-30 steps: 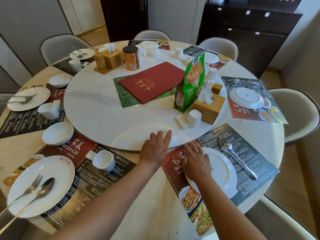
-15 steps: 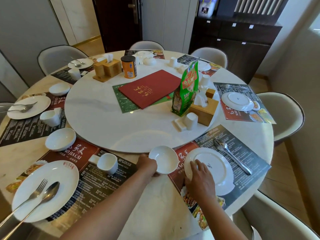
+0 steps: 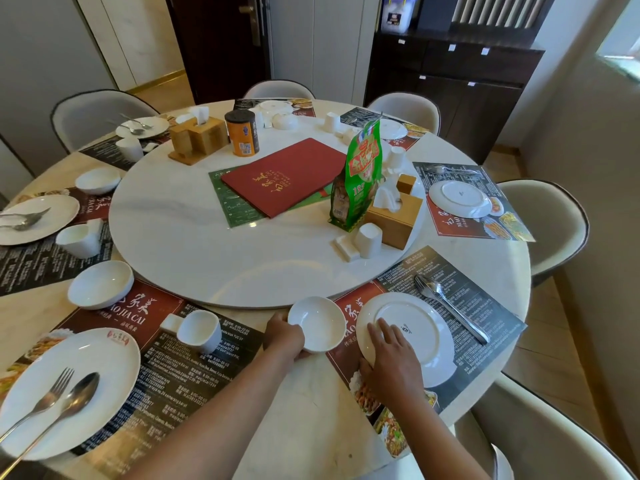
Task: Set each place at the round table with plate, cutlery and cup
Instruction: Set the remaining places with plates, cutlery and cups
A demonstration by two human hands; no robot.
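Bowl [image 3: 317,323] left of plate [image 3: 415,337], spoon [image 3: 450,311] right.

The table holds six white plates: one at near left [image 3: 65,389], one under the right hand [image 3: 419,337], one at far right [image 3: 460,199], one at left [image 3: 45,216], and two at the back [image 3: 145,126] [image 3: 393,128]. Four bowls show [image 3: 317,323] [image 3: 100,284] [image 3: 98,180] [image 3: 284,120]. Two wooden tissue boxes [image 3: 199,136] [image 3: 394,216] stand on the turntable, with one orange can [image 3: 241,133], one green bag [image 3: 360,174] and one red menu [image 3: 287,176]. Five chairs are visible.
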